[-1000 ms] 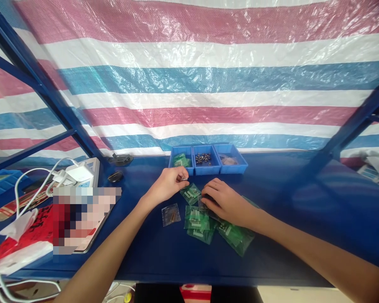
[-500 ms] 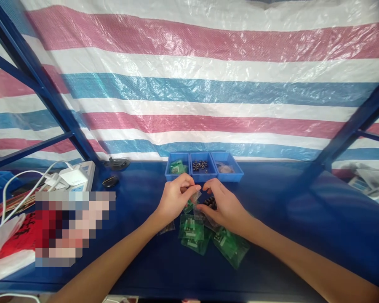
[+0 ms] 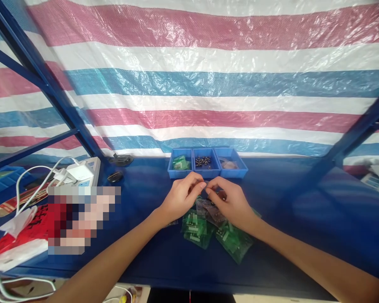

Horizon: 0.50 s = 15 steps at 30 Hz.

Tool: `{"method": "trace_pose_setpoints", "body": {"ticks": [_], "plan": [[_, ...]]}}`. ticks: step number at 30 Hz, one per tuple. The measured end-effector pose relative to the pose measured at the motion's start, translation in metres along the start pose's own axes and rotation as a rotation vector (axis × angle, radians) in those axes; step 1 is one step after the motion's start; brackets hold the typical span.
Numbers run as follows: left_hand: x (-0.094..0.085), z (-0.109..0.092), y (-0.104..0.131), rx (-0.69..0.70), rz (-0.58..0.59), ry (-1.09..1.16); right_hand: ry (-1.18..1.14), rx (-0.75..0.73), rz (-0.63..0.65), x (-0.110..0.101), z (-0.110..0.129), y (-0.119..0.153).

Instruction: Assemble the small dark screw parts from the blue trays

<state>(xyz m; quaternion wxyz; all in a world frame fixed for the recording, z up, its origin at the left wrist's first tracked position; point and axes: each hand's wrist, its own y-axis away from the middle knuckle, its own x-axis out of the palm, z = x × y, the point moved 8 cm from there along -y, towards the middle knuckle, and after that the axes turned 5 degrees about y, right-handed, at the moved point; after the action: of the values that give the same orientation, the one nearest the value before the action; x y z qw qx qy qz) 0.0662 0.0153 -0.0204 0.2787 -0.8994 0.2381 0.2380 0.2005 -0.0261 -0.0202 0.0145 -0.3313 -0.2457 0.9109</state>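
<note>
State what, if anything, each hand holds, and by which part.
It cannot be told: the left hand and right hand nearly meet at the fingertips, where anything pinched is too small to discern.

Striped plastic sheeting (image 3: pixel 208 84) hangs behind a glossy blue table (image 3: pixel 303 202).

Green packets (image 3: pixel 194 227), translucent plastic with pale parts inside, lying flat, overlapping, just below fingertips. Another green packet (image 3: pixel 235 243), slanted, beside them, upper part under right hand (image 3: pixel 232 202). Clear bag (image 3: pixel 210 210), dark-looking, crumpled, across packets' upper edges, contents unclear. Second clear bag (image 3: pixel 173 223) near left hand (image 3: pixel 183 197), mostly covered by wrist; only one edge showing.
</note>
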Motion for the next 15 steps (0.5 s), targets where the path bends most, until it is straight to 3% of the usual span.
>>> {"method": "trace_pose_setpoints", "body": {"ticks": [5, 15], "plan": [[0.006, 0.003, 0.003, 0.112, 0.021, -0.169, -0.196, 0.122, -0.036, -0.005, -0.017, -0.005], [0.004, -0.01, 0.006, 0.342, 0.001, -0.344, -0.344, 0.119, 0.015, 0.002, -0.011, -0.001]]}}
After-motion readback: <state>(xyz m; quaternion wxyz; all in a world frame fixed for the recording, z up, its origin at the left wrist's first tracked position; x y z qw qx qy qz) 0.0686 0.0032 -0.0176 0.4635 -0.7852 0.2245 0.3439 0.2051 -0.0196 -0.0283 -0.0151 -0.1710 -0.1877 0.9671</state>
